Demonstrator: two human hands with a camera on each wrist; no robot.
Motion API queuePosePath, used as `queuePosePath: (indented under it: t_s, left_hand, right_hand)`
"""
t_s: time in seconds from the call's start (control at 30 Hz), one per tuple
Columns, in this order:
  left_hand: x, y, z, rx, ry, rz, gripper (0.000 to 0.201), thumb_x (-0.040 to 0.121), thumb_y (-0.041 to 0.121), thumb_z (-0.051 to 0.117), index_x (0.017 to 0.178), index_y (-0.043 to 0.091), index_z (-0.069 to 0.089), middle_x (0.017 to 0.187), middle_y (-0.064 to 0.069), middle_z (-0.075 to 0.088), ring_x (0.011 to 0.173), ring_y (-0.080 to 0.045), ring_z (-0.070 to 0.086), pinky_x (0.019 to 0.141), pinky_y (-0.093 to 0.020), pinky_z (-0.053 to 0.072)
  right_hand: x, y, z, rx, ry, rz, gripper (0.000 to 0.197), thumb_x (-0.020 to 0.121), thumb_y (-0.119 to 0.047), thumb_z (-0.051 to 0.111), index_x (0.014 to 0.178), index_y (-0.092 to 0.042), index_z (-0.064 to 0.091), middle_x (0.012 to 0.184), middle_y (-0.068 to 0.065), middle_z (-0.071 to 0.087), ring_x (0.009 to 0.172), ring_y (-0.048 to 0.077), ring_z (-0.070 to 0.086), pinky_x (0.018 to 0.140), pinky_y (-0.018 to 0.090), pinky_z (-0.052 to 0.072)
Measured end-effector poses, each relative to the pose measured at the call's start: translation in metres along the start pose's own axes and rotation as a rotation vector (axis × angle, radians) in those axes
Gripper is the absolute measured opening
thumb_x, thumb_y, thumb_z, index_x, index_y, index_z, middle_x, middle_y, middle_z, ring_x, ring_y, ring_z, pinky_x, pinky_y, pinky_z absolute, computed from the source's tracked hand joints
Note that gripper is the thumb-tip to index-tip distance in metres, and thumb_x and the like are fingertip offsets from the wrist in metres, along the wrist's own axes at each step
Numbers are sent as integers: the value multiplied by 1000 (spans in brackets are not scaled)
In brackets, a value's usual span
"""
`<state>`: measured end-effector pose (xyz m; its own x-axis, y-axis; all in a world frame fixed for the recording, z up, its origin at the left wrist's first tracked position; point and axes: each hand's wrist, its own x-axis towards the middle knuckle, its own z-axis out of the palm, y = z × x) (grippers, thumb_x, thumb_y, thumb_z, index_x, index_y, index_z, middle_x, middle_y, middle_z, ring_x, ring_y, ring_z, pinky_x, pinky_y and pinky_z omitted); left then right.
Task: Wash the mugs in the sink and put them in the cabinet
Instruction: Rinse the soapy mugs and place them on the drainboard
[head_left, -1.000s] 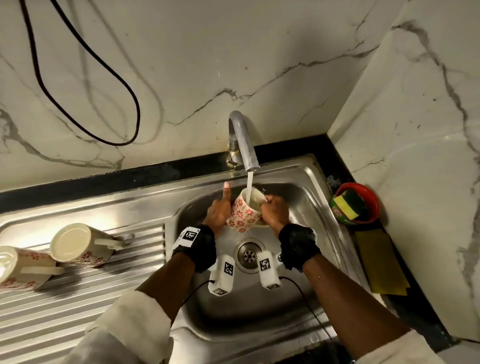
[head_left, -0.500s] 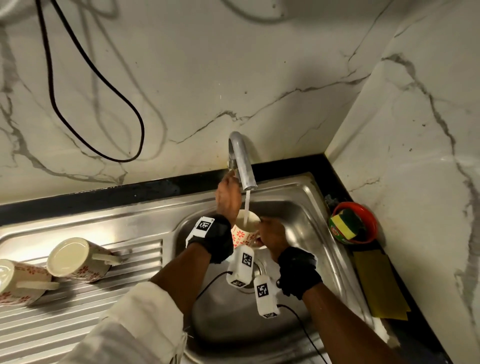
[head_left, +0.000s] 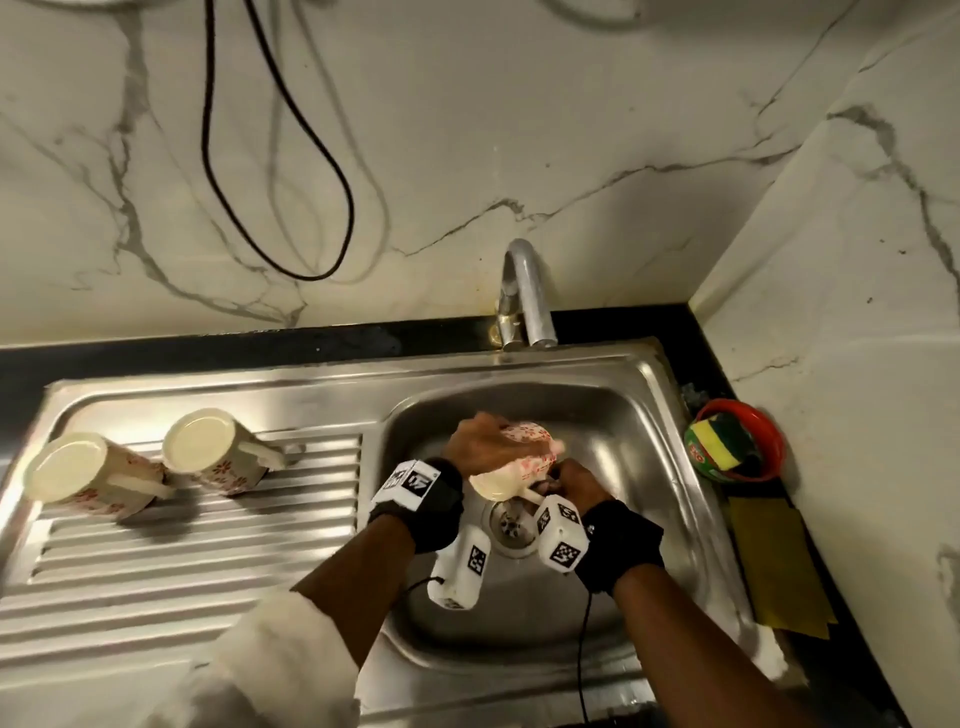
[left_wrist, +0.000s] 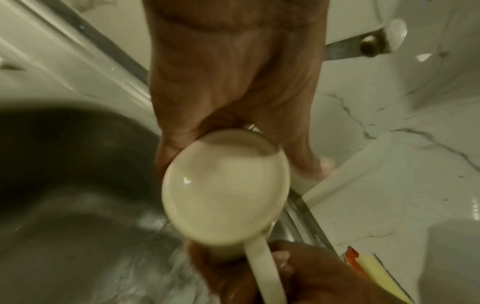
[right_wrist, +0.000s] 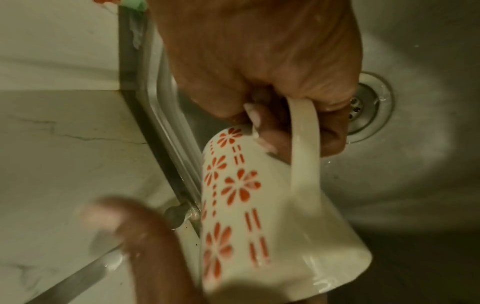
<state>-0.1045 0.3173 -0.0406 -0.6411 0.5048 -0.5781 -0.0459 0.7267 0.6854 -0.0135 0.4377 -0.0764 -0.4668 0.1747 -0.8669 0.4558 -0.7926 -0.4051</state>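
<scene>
Both hands hold one floral mug (head_left: 519, 460) over the sink (head_left: 644, 415) basin, just above the drain (head_left: 511, 522). Mug lies nearly on its side: long axis roughly horizontal, base toward the person, mouth toward the tap (head_left: 530, 296); handle on underside. Right hand (head_left: 576, 486) has fingers curled thru the handle; left hand (head_left: 480, 447) wraps over the mug body from above, thumb on its far side. Inside of mug not visible.

Left of the sink, on the ribbed drainboard (head_left: 182, 545): two matching mugs (head_left: 83, 475) (head_left: 215, 452) on their sides, bases facing up toward the camera, handles to the right.

Right of the sink: red bowl (head_left: 769, 431) holding a yellow/green sponge (head_left: 719, 441); yellow cloth (head_left: 774, 566) flat on the counter nearer the person.
</scene>
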Motion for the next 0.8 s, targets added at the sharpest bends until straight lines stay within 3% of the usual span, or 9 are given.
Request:
queuePosePath:
  t_s: [0.07, 0.17, 0.23, 0.3, 0.4, 0.5, 0.57, 0.63, 0.8]
  left_hand:
    - [-3, 4, 2, 176, 13, -36, 95, 57, 75, 75, 125, 11, 60, 123, -6, 64, 107, -23, 62, 80, -28, 51]
    - [-4, 7, 7, 148, 114, -92, 73, 74, 56, 74, 126, 6, 59, 127, -15, 61, 116, -32, 58, 91, -33, 51]
    - [-5, 4, 6, 92, 146, -127, 66, 80, 50, 69, 129, 8, 57, 132, -16, 58, 122, -33, 54, 93, -33, 49]
    - [-8, 2, 1, 80, 158, -163, 65, 80, 50, 68, 130, 10, 58, 134, -16, 56, 124, -33, 52, 90, -32, 48]
    - [-15, -6, 0, 70, 161, -198, 70, 77, 55, 68, 131, 12, 59, 135, -15, 54, 126, -34, 49, 92, -32, 47]
    - [-21, -14, 2, 63, 183, -210, 74, 77, 63, 65, 131, 13, 60, 135, -15, 55, 125, -35, 51, 95, -33, 46]
    - [-27, -20, 5, 18, 214, -218, 73, 79, 62, 66, 130, 10, 60, 134, -17, 58, 124, -35, 53, 95, -34, 47]
    - [-34, -22, 6, -61, 252, -211, 75, 81, 60, 67, 129, 3, 59, 133, -20, 58, 123, -35, 54, 97, -35, 48]
    - [-51, -22, 5, -224, 270, -219, 87, 76, 73, 62, 125, 1, 59, 131, -22, 57, 117, -35, 58, 95, -42, 52]
  right_hand:
    - [-5, 5, 5, -40, -19, -42, 40, 97, -7, 34, 65, -2, 56, 43, 11, 52, 40, 23, 54, 36, 21, 43]
    - [3, 11, 10, -126, 28, -98, 44, 102, -41, 39, 87, -6, 61, 79, 14, 61, 69, 26, 56, 48, 28, 49]
    - [3, 11, 10, -119, -27, -101, 63, 94, -62, 43, 92, -4, 67, 86, 16, 65, 72, 29, 60, 60, 33, 51]
    - [-1, 10, 12, -179, -82, -69, 69, 81, -71, 57, 92, -4, 72, 87, 15, 63, 67, 26, 58, 62, 33, 48]
    - [5, 20, 14, -242, -97, -75, 53, 77, -51, 75, 104, -6, 68, 90, 13, 63, 61, 20, 63, 52, 25, 48]
    - [7, 28, 16, -251, -59, -69, 67, 63, -38, 87, 116, -2, 66, 109, 16, 67, 95, 30, 66, 78, 34, 49]
    - [-3, 30, 21, -232, -65, -61, 41, 79, -36, 77, 101, -3, 68, 86, 14, 69, 70, 26, 67, 60, 28, 53]
    - [-4, 29, 23, -214, -55, -59, 28, 92, -34, 63, 89, -6, 63, 65, 9, 65, 46, 21, 62, 38, 24, 47]
    - [2, 34, 26, -201, -2, -75, 31, 98, -36, 54, 92, -6, 63, 71, 14, 68, 51, 27, 67, 42, 32, 53]
